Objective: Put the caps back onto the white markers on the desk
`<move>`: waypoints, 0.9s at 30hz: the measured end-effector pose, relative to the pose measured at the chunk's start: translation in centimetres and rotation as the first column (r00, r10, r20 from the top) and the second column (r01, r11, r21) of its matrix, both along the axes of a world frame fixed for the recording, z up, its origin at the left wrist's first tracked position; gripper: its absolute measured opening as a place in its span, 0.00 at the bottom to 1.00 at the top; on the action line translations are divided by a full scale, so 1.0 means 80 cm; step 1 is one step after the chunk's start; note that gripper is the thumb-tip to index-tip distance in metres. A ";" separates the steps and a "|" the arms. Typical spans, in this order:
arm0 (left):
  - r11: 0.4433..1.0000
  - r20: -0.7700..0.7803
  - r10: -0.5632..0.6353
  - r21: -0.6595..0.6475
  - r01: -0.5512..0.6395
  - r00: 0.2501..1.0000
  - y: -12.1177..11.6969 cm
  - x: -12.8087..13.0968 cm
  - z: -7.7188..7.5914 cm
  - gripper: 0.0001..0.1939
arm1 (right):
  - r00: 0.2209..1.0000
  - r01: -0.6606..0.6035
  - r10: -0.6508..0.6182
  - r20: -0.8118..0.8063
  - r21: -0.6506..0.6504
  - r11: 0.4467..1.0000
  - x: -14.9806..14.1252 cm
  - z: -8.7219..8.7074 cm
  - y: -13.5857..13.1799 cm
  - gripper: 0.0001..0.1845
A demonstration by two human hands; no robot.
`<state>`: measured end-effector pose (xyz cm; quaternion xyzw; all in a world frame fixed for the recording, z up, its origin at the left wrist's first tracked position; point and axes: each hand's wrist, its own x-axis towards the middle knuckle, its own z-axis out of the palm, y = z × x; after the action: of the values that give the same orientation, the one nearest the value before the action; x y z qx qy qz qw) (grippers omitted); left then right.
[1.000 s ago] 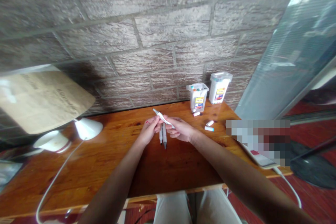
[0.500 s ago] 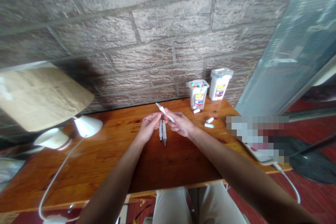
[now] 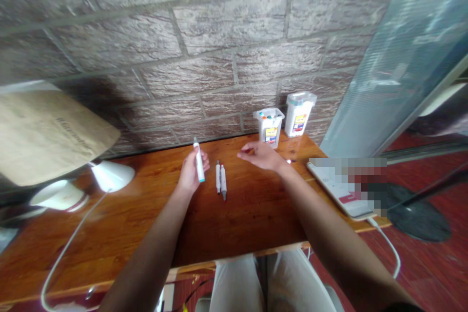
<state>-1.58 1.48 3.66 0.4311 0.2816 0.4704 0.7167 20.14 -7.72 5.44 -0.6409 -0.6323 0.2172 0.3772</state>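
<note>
My left hand (image 3: 189, 171) is wrapped round a white marker (image 3: 199, 165), held nearly upright above the table. Its grey tip end points up and a teal end points down. To the right of that hand, two uncapped markers lie side by side on the wood: a left marker (image 3: 218, 178) and a right marker (image 3: 224, 183), the latter with a reddish tip at its near end. My right hand (image 3: 262, 156) hovers right of them with nothing visible in it, thumb and forefinger slightly apart. A white marker cap (image 3: 288, 161) peeks out past my right wrist; the other caps are hidden.
At the back right stand an opened plastic tub of markers (image 3: 270, 129) and a second white tub (image 3: 300, 116), against the brick wall. A lamp (image 3: 112, 175) with its cord and a white cup (image 3: 60, 195) occupy the left. A partly blurred device (image 3: 343, 192) lies on the right edge.
The marker has passed from my right hand to my left, which has moved left with it. My right hand has let go and shifted right, over the caps.
</note>
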 end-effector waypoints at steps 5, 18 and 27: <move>0.929 -0.469 0.322 0.322 -0.181 0.822 0.026 -0.030 -0.008 0.18 | 0.979 0.073 -0.062 0.196 -0.053 0.996 0.007 -0.008 0.003 0.09; 0.776 -0.748 0.558 0.624 0.092 0.359 0.005 -0.036 -0.008 0.15 | 0.976 -0.017 0.077 0.203 -0.284 0.959 0.027 0.015 -0.017 0.05; 0.737 -0.860 0.506 0.473 0.483 0.071 -0.027 -0.011 0.006 0.22 | 0.991 0.024 0.077 0.109 -0.714 0.700 0.101 0.035 -0.054 0.10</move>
<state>-2.48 -0.67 4.17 0.8518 0.5009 0.1137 0.1030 28.18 -12.00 8.27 -0.7404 -0.5315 0.4079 0.0544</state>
